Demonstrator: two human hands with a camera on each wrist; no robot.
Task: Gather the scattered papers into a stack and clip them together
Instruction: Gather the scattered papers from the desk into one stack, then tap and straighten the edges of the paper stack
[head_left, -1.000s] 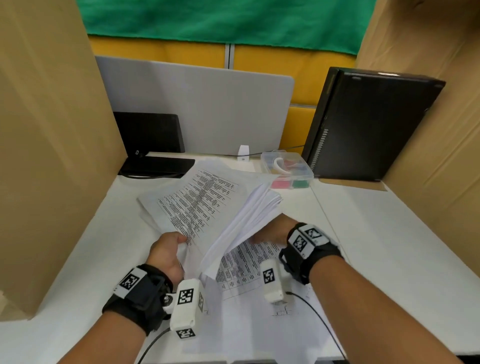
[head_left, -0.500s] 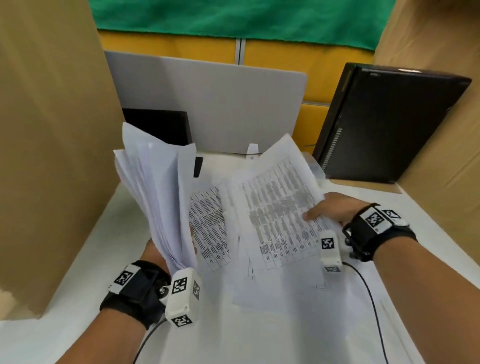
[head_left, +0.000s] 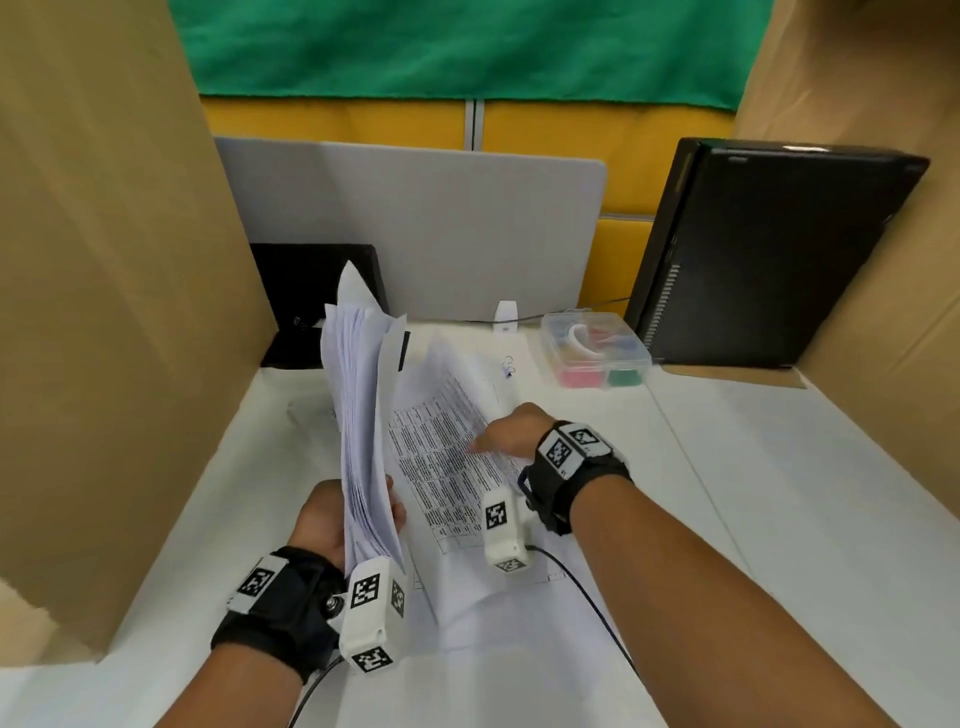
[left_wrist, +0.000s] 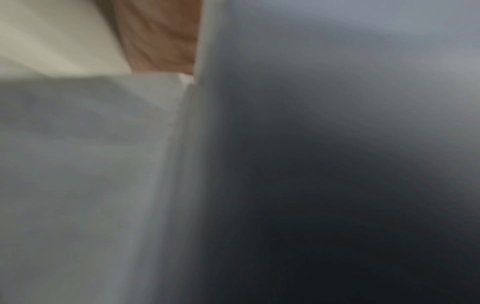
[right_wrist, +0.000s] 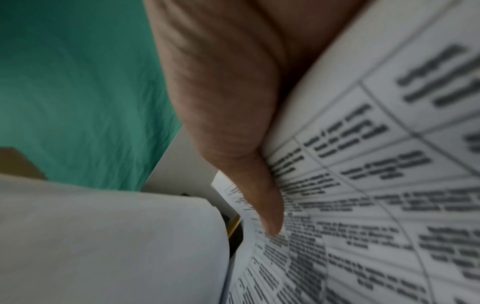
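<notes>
Standing upright in left grip (head_left: 332, 514), paper stack (head_left: 358, 415); right grip (head_left: 511, 431) pinching printed sheets (head_left: 441, 457).

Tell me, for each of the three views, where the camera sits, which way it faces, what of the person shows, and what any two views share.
Head: above the desk, facing forward and down; shows both forearms, left hand holding an upright stack, right hand on a printed sheet.
Left wrist: pressed close to the stack, heavily blurred; whether the brown patch is hand, cannot tell.
Right wrist: along the right hand, thumb on the printed sheet.
Shared: head and right wrist both show that hand and sheet.
</notes>
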